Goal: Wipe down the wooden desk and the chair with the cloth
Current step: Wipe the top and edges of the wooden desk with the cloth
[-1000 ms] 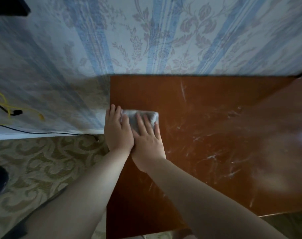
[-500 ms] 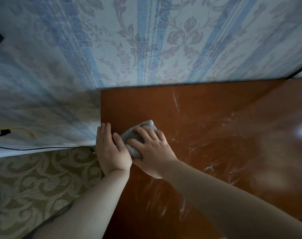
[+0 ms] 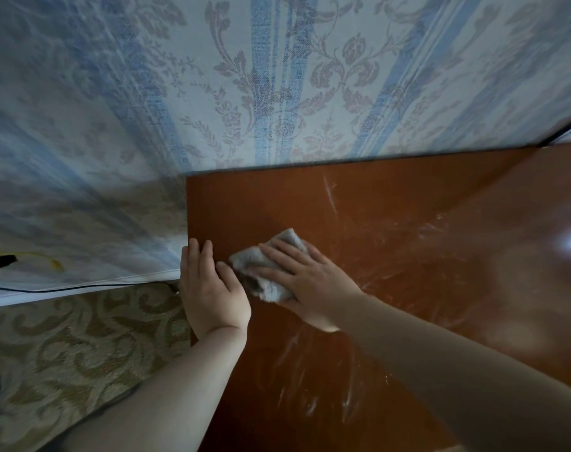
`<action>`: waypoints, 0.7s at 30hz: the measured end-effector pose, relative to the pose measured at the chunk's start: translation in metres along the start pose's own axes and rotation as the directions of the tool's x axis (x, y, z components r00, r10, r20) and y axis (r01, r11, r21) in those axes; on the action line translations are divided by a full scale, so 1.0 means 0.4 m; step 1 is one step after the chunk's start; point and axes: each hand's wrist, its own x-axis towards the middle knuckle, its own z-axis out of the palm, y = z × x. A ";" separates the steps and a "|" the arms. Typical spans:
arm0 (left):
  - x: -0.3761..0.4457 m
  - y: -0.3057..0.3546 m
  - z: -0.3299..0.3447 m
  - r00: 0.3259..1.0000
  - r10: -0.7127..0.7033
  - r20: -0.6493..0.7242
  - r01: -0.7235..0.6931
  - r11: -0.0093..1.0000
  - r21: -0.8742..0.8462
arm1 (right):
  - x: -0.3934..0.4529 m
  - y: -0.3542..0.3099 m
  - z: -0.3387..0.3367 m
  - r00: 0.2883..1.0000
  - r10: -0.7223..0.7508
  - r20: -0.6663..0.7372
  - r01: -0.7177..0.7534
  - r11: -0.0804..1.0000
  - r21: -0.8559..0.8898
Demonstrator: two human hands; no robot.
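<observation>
Head view: the right hand (image 3: 305, 282) lays straight fingers (image 3: 279, 256) flat on the grey cloth (image 3: 264, 272), pressing it to the counter (image 3: 392, 230). The left hand (image 3: 212, 288) rests flat at the counter's left edge, holding nothing. Overlapping strokes under even pressure should clear the pale streaks.

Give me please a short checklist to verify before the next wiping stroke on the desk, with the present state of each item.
1. Cloth lies on the desk: ok.
2. Right hand presses the cloth with spread fingers: ok.
3. Left hand rests flat at the desk's left edge, beside the cloth: ok.
4. Path to the right free of objects: ok, only pale streaks show.
5. Streaks near the front edge already wiped: not ok, marks remain.
6. Cloth still clean or damp enough: cannot tell.
</observation>
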 end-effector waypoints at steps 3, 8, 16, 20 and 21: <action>0.004 -0.001 0.006 0.998 0.057 0.024 -0.059 0.993 0.099 | 0.076 -0.051 -0.015 0.949 0.307 -0.074 -0.292 0.943 0.158; 0.004 0.004 -0.005 0.989 0.131 0.071 -0.140 0.980 0.144 | 0.026 -0.090 0.002 0.995 0.094 -0.034 -0.091 0.993 0.079; 0.001 0.011 0.004 0.919 0.314 0.240 -0.380 0.868 0.319 | 0.077 -0.107 0.001 0.900 0.425 -0.099 -0.380 0.875 0.301; -0.002 0.010 -0.001 0.892 0.342 0.297 -0.422 0.866 0.269 | -0.030 -0.019 0.003 0.994 0.103 -0.038 -0.100 0.992 0.079; -0.003 0.008 -0.001 0.893 0.335 0.300 -0.414 0.873 0.258 | -0.043 0.024 0.000 0.998 0.068 0.001 -0.068 0.997 0.035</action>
